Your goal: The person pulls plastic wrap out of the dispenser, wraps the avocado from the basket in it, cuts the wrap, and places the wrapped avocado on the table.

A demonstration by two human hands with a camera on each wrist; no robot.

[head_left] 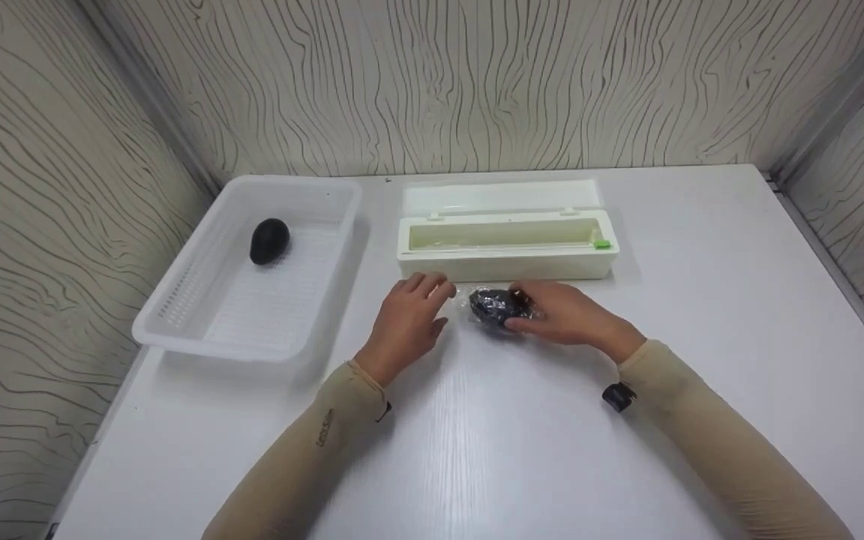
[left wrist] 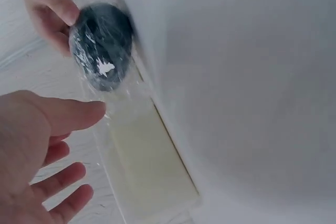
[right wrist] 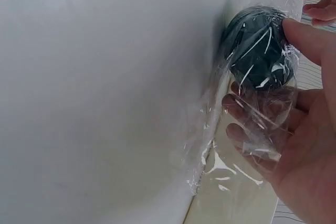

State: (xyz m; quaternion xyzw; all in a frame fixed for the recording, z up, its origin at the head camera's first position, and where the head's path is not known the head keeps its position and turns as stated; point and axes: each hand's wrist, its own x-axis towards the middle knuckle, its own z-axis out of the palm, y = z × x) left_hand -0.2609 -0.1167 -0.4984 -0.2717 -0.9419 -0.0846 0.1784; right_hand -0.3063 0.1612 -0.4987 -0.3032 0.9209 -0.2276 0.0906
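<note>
A dark avocado [head_left: 492, 306] in crinkled clear cling film lies low over the table, just before the film dispenser box [head_left: 507, 268]. My right hand [head_left: 568, 313] grips its right end between thumb and fingers. In the right wrist view, loose cling film [right wrist: 262, 124] trails from the avocado [right wrist: 256, 45] across the fingers of my right hand [right wrist: 310, 156]. To the left, my left hand [head_left: 406, 322] holds nothing, its fingers spread and slightly bent near the film's left edge. The left wrist view shows the thumb of my left hand [left wrist: 26, 145] apart from the wrapped avocado [left wrist: 102, 48].
A white perforated basket [head_left: 304, 330] stands at the left, with another dark avocado [head_left: 269, 241] inside, unwrapped. The dispenser's lid [head_left: 499, 196] is folded back, and a green slider [head_left: 601, 244] sits at its right end. Patterned wall panels [head_left: 477, 82] bound the table.
</note>
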